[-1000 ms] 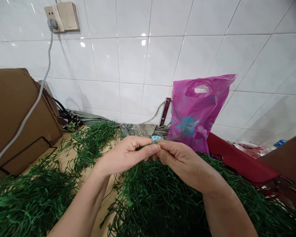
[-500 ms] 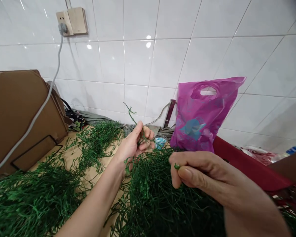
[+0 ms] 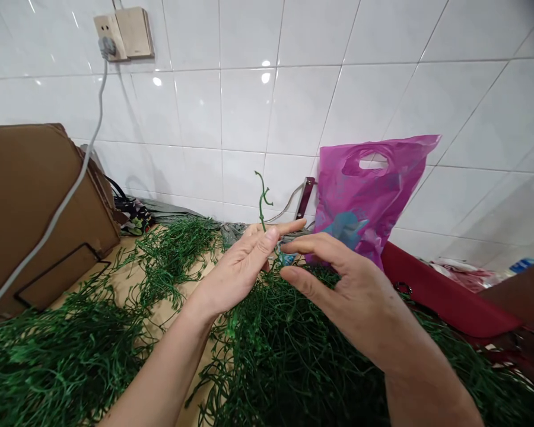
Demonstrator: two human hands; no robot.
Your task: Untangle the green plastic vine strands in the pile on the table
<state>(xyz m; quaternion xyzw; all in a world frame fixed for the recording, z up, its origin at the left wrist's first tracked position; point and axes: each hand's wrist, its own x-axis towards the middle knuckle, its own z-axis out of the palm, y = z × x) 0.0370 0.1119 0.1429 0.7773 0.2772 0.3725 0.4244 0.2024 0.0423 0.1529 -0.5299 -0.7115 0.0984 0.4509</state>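
From my distant seat I saw the left hand with its thumb pressed down on the fingers, and in this pinch it had a green stem. The stem stood nearly upright, its forked tip above the thumb; its lower part went behind the fingers, so I could not tell where it ended. The right hand was just beside, its thumb and forefinger parted by a small gap. I saw nothing gripped there, and whether the forefinger touched the stem I could not tell.

Below both hands a big green heap covered the front of the worktop. Another heap lay toward its left edge, and a smaller clump toward its back edge. Some blue bits showed just behind the fingertips, near the back edge, with a pink bag to their right.

In my judgement, the main danger was the narrow pinch: a thin stem could roll out of it if the right hand pushed from one side. If it was bent too hard at the fork, it could break. Its hidden end could also catch in the big heap, and a careless reach backward could scatter the blue bits.
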